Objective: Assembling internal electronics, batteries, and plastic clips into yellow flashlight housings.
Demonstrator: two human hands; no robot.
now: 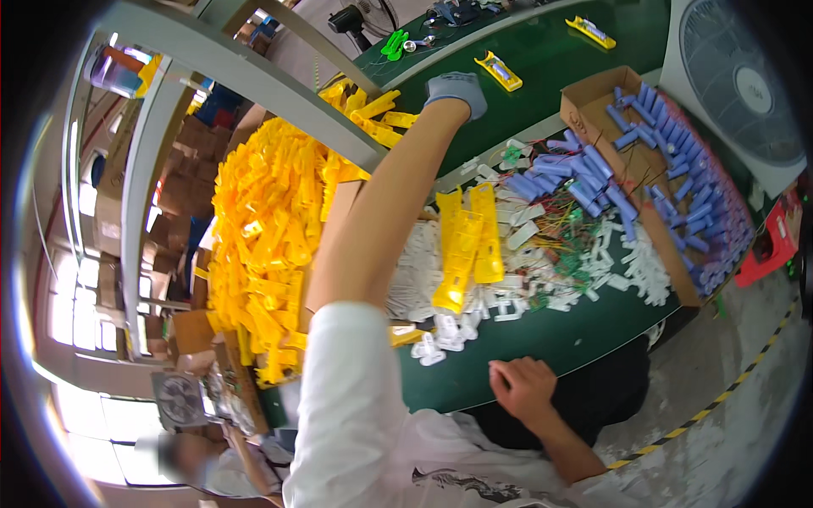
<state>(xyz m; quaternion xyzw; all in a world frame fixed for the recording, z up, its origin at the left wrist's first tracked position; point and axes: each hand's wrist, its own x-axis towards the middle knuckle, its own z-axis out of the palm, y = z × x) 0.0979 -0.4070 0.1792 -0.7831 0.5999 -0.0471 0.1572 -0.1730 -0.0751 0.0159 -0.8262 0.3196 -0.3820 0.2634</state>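
My left hand (pixel 458 93), in a grey-blue glove, reaches far out over the green belt. Its fingers are hidden behind the back of the hand, so what it may hold does not show. Just to its right lies a yellow plastic shell (pixel 501 73) with a purple cylindrical cell in it. Near the front edge of the green table, my bare right hand (pixel 525 386) hovers with loosely bent fingers and nothing in it. Between the hands, several empty yellow shells (pixel 461 254) lie on white plastic parts (pixel 415 275). Wired purple cells (pixel 584 173) and green circuit boards (pixel 567 254) are heaped beside them.
A large pile of yellow shells (pixel 267 245) fills the left side. To the right stand a cardboard box (pixel 584 93) of purple cells and a big fan (pixel 745 85). Another filled shell (pixel 591 32) lies farther along. A metal post (pixel 279 80) crosses the upper left. A person (pixel 237 461) sits at lower left.
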